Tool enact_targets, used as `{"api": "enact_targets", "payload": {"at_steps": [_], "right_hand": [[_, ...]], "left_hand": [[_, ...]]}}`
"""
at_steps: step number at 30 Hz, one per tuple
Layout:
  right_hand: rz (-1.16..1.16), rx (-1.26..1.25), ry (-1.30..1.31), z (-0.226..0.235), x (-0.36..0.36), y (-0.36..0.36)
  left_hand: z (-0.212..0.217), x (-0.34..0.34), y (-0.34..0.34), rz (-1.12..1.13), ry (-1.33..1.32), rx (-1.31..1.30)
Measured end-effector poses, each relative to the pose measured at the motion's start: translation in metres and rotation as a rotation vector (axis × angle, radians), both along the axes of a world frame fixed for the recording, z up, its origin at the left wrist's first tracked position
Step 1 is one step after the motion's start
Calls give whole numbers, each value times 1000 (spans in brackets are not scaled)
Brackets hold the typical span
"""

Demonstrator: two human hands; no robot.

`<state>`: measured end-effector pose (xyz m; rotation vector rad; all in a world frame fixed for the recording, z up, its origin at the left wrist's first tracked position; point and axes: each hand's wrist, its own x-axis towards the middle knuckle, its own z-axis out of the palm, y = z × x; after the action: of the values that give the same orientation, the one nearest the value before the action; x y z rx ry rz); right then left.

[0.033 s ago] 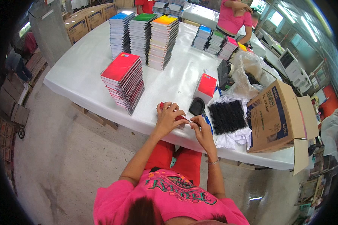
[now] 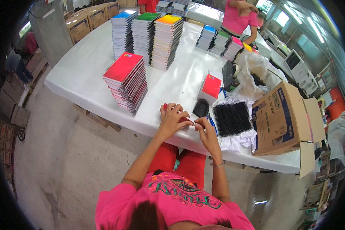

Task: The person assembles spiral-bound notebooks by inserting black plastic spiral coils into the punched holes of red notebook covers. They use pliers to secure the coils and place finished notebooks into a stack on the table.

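Observation:
Under my left hand (image 2: 173,119) is a small red-covered notebook (image 2: 185,121), mostly hidden by the curled fingers that hold it down near the table's front edge. My right hand (image 2: 207,133) is closed in a pinch at the notebook's right end. What sits between its fingertips is too small to make out. Just beyond that hand lies a black round dish (image 2: 201,108), with a blue-handled tool (image 2: 212,122) partly hidden beside it. A bundle of black spiral binding coils (image 2: 232,119) rests on white wrapping to the right.
A stack of red spiral notebooks (image 2: 124,73) stands to the left, with blue, green and yellow stacks (image 2: 166,42) behind. A red-covered block of sheets (image 2: 211,87) sits ahead. At right are a plastic bag (image 2: 253,65) and an opened cardboard box (image 2: 276,122). A person (image 2: 241,19) stands across the table.

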<state>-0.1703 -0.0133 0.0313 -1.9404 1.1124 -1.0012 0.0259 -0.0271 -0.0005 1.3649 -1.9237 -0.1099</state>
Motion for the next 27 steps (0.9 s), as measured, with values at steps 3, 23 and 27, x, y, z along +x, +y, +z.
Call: {"api": "enact_targets", "payload": {"at_steps": [3, 23, 27], "right_hand": [[-17, 17, 41, 7, 3, -1], [-45, -9, 333, 5, 3, 1], [10, 4, 254, 8, 0, -2]], "left_hand": [[-1, 1, -5, -12, 22, 7], [-16, -2, -2, -58, 73, -41], [-17, -5, -2, 7, 66, -90]]}}
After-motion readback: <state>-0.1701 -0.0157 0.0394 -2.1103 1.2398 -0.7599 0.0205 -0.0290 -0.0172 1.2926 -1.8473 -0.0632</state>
